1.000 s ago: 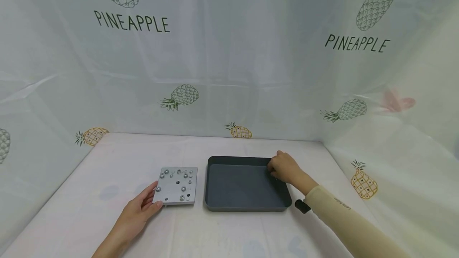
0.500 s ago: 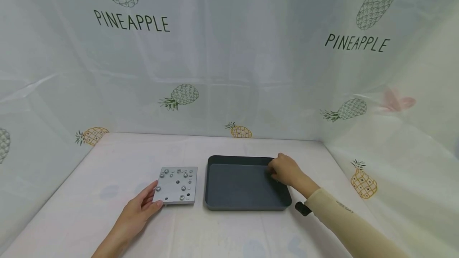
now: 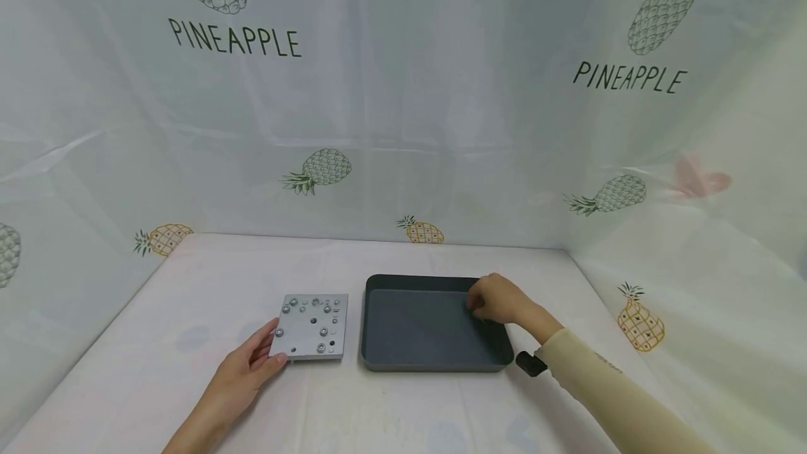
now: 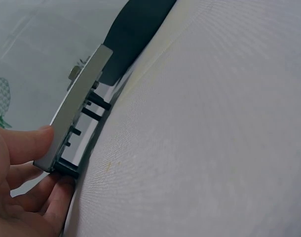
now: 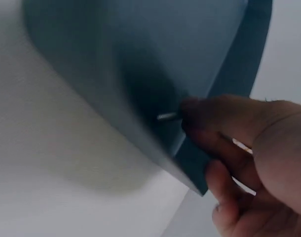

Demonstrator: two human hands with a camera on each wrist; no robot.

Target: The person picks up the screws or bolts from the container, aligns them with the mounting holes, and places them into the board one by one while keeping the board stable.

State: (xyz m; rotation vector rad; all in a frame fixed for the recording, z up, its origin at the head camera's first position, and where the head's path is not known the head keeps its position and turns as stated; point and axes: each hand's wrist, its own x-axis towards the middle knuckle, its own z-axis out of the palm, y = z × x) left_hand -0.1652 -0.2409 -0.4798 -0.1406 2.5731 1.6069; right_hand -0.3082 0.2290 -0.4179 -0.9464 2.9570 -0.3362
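Observation:
My left hand [image 3: 236,377] grips the near left corner of a square silver metal plate [image 3: 302,342], thumb on its edge and fingers beneath. Several socket-head screws and holes dot the top of the plate. Dark posts and screw ends stick out under it in the left wrist view. My right hand [image 3: 501,298] reaches into the right side of a dark grey tray [image 3: 416,328]. In the right wrist view, its thumb and fingertips pinch a small, thin metal pin-like piece [image 5: 169,117], shiny at its visible end; the rest is hidden in the fingers.
The tray stands just right of the plate, on a table [image 3: 378,412] with a white cover. A black device [image 3: 531,363] shows under the right wrist. Pineapple-print curtains [image 3: 403,90] hang behind and at both sides.
My right hand has lowered slightly and shifted a little left within the tray. The left hand and the plate have stayed in place.

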